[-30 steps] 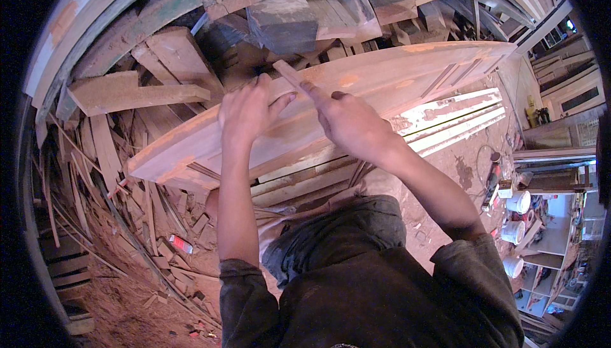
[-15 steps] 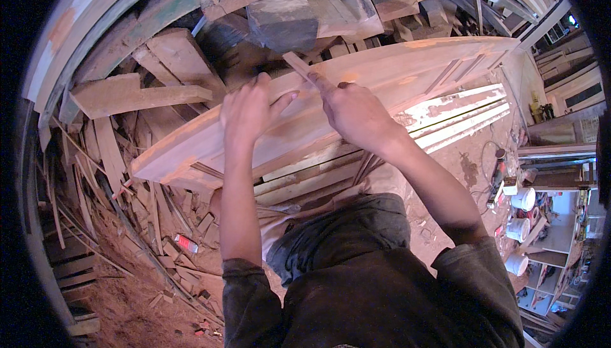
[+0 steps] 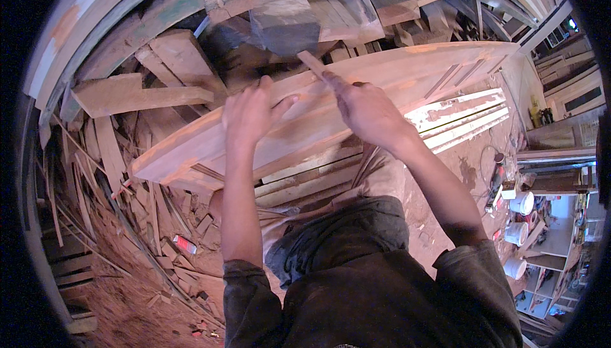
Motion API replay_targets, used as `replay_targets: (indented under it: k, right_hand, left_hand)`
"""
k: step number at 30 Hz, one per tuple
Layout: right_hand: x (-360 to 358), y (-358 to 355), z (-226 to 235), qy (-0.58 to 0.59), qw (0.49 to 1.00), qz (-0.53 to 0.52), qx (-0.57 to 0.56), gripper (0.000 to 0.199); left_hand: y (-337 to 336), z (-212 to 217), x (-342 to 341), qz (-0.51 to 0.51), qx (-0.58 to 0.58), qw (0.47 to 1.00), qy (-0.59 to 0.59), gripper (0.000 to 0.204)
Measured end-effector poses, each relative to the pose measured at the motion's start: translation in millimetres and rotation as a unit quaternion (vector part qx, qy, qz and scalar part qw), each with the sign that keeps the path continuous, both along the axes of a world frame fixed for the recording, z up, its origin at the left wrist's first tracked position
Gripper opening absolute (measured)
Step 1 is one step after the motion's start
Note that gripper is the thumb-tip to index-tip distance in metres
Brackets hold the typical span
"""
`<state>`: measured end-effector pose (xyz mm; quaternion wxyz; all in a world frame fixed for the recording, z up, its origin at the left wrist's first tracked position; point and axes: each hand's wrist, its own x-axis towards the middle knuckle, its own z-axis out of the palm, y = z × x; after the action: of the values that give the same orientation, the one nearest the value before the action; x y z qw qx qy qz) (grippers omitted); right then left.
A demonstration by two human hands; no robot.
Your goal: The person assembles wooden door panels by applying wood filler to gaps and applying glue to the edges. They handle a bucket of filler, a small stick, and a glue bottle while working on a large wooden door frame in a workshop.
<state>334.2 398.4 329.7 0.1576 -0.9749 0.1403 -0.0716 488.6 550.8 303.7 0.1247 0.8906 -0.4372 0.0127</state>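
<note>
A long wooden panel point(image 3: 388, 74) with a curved upper edge and orange-tinted patches stretches across in front of me, tilted up to the right. My left hand point(image 3: 250, 113) is hooked over its upper edge left of the middle, thumb lying along the near face and most fingertips hidden beyond the edge. My right hand point(image 3: 370, 113) grips a narrow, flat, wood-coloured strip point(image 3: 310, 63), index finger stretched along it. The strip lies across the panel's upper edge, its far end sticking out past it. Whether it is plain wood or a sanding stick, I cannot tell.
Offcuts and blocks point(image 3: 286, 26) are heaped behind the panel. Pale boards point(image 3: 458, 115) lie below it at right. A corded power tool point(image 3: 496, 179), white buckets point(image 3: 522, 203) and shelves point(image 3: 560, 233) stand at far right. Shavings and a red-and-white can point(image 3: 184, 244) lie at lower left.
My right hand and the strip have moved a little to the right along the panel's edge. My left hand stays in about the same place on the panel.
</note>
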Motion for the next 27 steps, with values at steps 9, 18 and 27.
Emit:
replay_targets:
  k: [9, 18, 27]
  right_hand:
    - [-17.8, -25.3, 1.5, -0.053, 0.999, -0.012, 0.003, 0.038]
    - [-37.9, -31.7, 4.6, -0.140, 0.982, -0.070, 0.106, 0.034]
    - [-67.1, -37.7, 6.6, -0.116, 0.961, -0.147, 0.203, 0.034]
  left_hand:
    - [-3.9, -1.9, 2.5, 0.009, 0.045, 0.999, 0.011, 0.057]
    - [-25.0, 7.2, 10.7, -0.190, -0.170, 0.966, 0.043, 0.020]
    - [-53.8, 26.2, 14.1, -0.229, -0.028, 0.972, 0.041, 0.018]
